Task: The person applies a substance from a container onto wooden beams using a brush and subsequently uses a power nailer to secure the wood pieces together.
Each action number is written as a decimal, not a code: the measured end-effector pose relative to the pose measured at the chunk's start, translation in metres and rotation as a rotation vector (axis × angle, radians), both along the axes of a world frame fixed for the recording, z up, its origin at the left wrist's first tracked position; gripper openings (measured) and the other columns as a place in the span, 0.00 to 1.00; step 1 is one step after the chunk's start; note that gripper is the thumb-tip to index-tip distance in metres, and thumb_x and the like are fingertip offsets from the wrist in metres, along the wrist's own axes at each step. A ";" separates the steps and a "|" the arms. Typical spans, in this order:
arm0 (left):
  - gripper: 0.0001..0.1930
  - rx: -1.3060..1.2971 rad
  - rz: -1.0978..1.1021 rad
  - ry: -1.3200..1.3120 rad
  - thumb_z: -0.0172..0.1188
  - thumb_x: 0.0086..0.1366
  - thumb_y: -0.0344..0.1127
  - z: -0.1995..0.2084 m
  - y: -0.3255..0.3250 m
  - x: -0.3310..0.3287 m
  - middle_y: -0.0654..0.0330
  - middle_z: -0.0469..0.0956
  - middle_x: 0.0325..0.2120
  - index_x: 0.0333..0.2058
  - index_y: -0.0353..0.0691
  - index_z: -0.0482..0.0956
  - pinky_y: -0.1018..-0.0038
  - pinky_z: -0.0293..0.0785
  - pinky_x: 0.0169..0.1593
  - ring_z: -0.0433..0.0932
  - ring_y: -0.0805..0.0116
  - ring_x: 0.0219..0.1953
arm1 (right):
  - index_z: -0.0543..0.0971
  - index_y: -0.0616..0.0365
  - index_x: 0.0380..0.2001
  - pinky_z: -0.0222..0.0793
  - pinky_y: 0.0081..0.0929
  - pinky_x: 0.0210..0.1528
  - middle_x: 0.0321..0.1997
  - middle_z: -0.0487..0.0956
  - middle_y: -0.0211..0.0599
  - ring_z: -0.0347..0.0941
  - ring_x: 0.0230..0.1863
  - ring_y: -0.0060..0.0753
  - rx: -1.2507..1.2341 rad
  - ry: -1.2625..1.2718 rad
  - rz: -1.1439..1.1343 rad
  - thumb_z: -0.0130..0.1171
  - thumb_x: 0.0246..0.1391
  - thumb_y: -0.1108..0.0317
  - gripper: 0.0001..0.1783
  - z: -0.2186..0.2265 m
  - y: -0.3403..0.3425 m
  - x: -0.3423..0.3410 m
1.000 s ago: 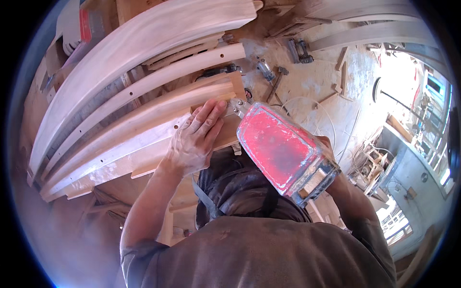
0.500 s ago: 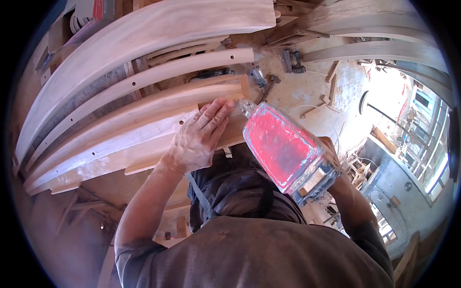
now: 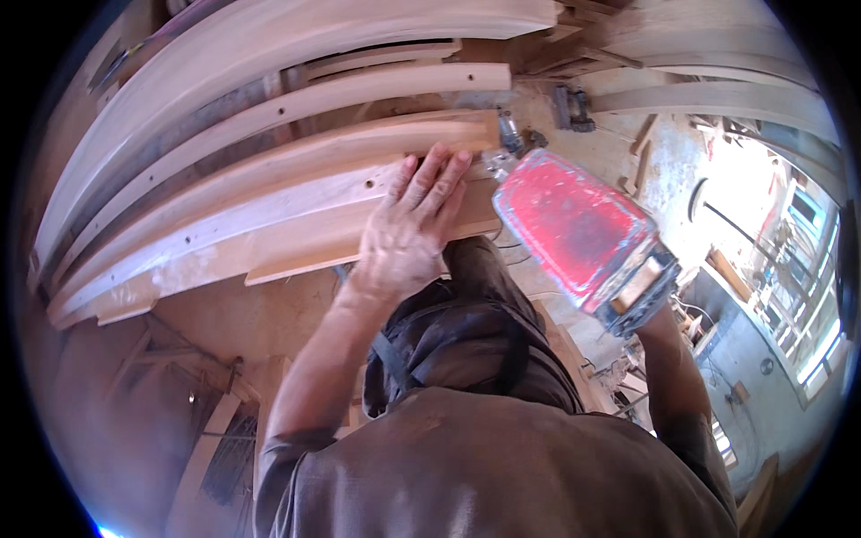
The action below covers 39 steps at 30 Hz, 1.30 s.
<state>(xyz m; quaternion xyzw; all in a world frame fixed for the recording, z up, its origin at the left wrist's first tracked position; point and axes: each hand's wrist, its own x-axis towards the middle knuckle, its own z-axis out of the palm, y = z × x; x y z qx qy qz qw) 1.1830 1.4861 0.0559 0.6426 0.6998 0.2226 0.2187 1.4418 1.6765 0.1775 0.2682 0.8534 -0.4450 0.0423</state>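
My left hand (image 3: 408,224) lies with its fingers stretched out and a little apart across the end of a pale curved wooden piece (image 3: 296,193) with dark round holes. Just right of those fingertips is the metal nose of a scuffed red power tool (image 3: 574,220); its exact kind is unclear. Behind the tool's body, my right hand (image 3: 661,327) is mostly hidden, with the wrist and forearm leading up to it, and it grips the tool. The nose is close to the wood's end; whether they touch I cannot tell.
More curved wooden pieces (image 3: 269,117) run alongside, with a broad one (image 3: 296,49) beyond. Beyond the tool, a dark tool (image 3: 572,108) and wood offcuts (image 3: 642,148) lie on the floor. At right are a grey panel (image 3: 762,359) and a bright opening.
The view has shifted, so the wood sits higher and further right. My left hand's fingers have spread apart on the wood. The red tool remains beside its end.
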 end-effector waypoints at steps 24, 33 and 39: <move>0.45 0.010 0.241 0.147 0.73 0.35 0.29 -0.001 -0.037 -0.033 0.38 0.61 0.67 0.59 0.34 0.69 0.41 0.54 0.73 0.60 0.36 0.70 | 0.80 0.53 0.53 0.70 0.43 0.60 0.52 0.81 0.38 0.76 0.55 0.44 0.397 -0.054 0.396 0.73 0.48 0.62 0.27 0.008 0.013 -0.007; 0.43 0.067 0.241 0.195 0.71 0.36 0.27 -0.007 -0.035 -0.032 0.37 0.62 0.66 0.58 0.33 0.69 0.41 0.54 0.72 0.61 0.35 0.69 | 0.76 0.54 0.58 0.70 0.42 0.62 0.58 0.79 0.39 0.76 0.57 0.42 0.282 -0.141 0.177 0.68 0.56 0.69 0.26 -0.001 0.001 -0.007; 0.42 0.066 0.218 0.196 0.71 0.39 0.29 -0.004 -0.035 -0.031 0.37 0.61 0.67 0.59 0.32 0.69 0.43 0.54 0.73 0.61 0.35 0.70 | 0.80 0.57 0.40 0.73 0.29 0.38 0.32 0.80 0.30 0.76 0.33 0.26 -0.100 -0.326 -0.400 0.64 0.59 0.68 0.08 0.017 -0.020 0.010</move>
